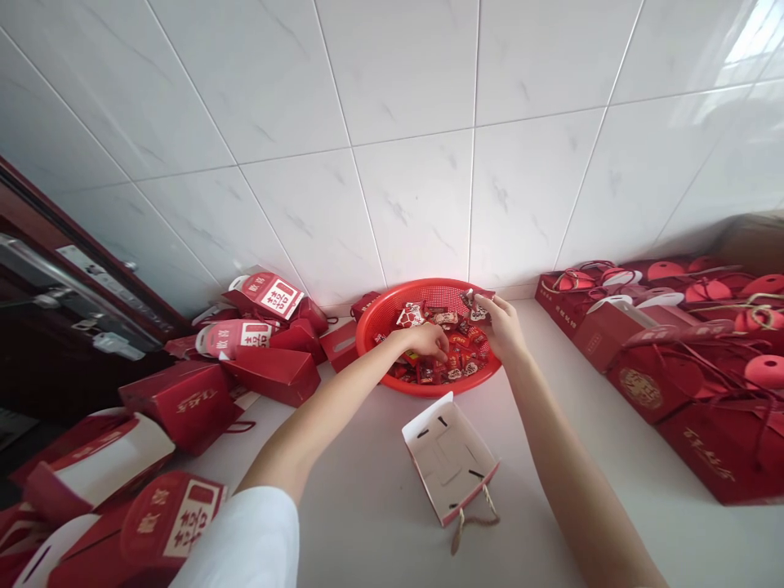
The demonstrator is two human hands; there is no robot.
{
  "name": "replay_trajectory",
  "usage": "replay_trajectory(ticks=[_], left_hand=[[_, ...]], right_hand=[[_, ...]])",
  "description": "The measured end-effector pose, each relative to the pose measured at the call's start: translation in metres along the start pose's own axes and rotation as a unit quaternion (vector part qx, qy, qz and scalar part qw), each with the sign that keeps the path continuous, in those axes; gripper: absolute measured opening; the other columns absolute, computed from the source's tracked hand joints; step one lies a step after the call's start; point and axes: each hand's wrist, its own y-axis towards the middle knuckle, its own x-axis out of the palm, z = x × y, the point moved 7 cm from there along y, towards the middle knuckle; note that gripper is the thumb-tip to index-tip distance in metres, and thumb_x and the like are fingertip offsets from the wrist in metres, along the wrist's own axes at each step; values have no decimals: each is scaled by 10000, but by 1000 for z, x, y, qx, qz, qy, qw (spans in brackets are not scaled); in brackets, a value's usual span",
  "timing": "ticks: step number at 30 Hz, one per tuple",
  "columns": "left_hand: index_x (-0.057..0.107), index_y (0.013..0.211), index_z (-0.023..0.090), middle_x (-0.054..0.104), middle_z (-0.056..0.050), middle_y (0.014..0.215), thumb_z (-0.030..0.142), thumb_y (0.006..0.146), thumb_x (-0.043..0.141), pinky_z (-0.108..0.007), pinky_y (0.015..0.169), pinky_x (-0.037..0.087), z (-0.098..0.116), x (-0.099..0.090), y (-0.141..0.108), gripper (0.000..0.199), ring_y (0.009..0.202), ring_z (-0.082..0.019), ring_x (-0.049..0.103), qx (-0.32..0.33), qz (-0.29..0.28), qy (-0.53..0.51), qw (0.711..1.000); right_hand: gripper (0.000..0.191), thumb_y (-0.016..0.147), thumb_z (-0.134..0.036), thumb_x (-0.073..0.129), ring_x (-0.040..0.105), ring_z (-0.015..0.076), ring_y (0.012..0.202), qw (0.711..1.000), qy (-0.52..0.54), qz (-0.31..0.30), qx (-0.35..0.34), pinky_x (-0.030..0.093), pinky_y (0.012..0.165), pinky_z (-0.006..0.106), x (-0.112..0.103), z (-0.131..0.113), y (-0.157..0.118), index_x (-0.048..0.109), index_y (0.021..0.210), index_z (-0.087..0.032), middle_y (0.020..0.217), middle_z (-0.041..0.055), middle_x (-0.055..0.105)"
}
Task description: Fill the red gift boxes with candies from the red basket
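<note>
A red plastic basket (371, 327) stands against the wall with many wrapped candies (456, 359) in it. My left hand (427, 340) reaches into the basket with its fingers curled down among the candies; what lies between the fingertips is hidden. Over the basket's right rim, my right hand (505, 327) is closed on wrapped candies (476, 305) in red and white wrappers. In front of the basket lies an open gift box (450, 461), its pale inside facing up and a twisted cord handle (483, 517) hanging from its near side.
Folded red gift boxes (275, 371) are heaped loosely on the left, some with their flaps up. Rows of red boxes with cord handles (643, 384) stand on the right. A white tiled wall (410, 204) rises behind the white tabletop (361, 506). A dark door (61, 302) is at far left.
</note>
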Motion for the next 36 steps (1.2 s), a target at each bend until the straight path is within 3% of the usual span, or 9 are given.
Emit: replay_trajectory(ticks=[6,12,16,19,23,26,31,36], left_hand=[[787,978,181,780,-48,980,293,827,707,-253,798,498,1,-17,0,205,922,-195,695,12,60,-37,997],[800,940,224,783,-13,945,250,625,862,-245,730,496,7,2,9,323,879,-214,702,-7,13,-21,1000],[802,819,223,771,-2,836,238,651,830,-239,679,477,13,10,8,171,795,-199,694,-8,-14,-16,1000],[797,773,205,768,-10,790,227,705,792,-246,675,482,13,2,1,72,766,-198,694,1,-9,-30,1000],[790,981,185,787,-44,1011,237,821,705,-257,825,508,7,-23,-14,188,952,-211,706,19,77,-65,995],[747,1124,170,765,-70,1150,278,897,633,-274,897,515,4,-38,-32,276,1041,-210,696,42,170,-133,976],[756,1009,166,783,-69,1039,374,816,736,-307,853,552,5,-44,-74,285,968,-224,714,63,327,-324,885],[774,916,175,786,-57,990,500,743,809,-341,847,566,28,-38,-113,370,966,-255,718,90,374,-385,839]], right_hand=[[235,614,-369,806,663,173,659,1000,0,1,6,572,594,293,-1,1,0,734,762,-202,776,18,738],[250,628,-369,819,664,171,690,1000,-6,-4,8,564,607,292,-1,2,0,745,792,-196,840,32,752],[252,612,-365,828,660,171,706,1000,0,-4,12,560,599,280,0,2,0,758,785,-196,854,33,757],[255,606,-372,831,657,167,702,1000,11,-4,16,559,585,271,0,3,1,764,782,-199,864,29,760],[255,614,-379,837,668,175,732,999,30,-17,27,567,602,268,0,1,0,762,777,-198,853,26,751],[283,601,-390,868,688,185,813,996,59,-46,52,582,667,263,6,-1,-2,756,773,-195,864,25,748],[328,616,-428,898,683,188,790,985,21,-147,88,593,693,303,27,-10,-19,762,793,-187,884,41,750],[299,672,-421,897,651,147,718,967,-51,-243,52,532,642,258,47,-36,-46,730,725,-179,793,24,726]])
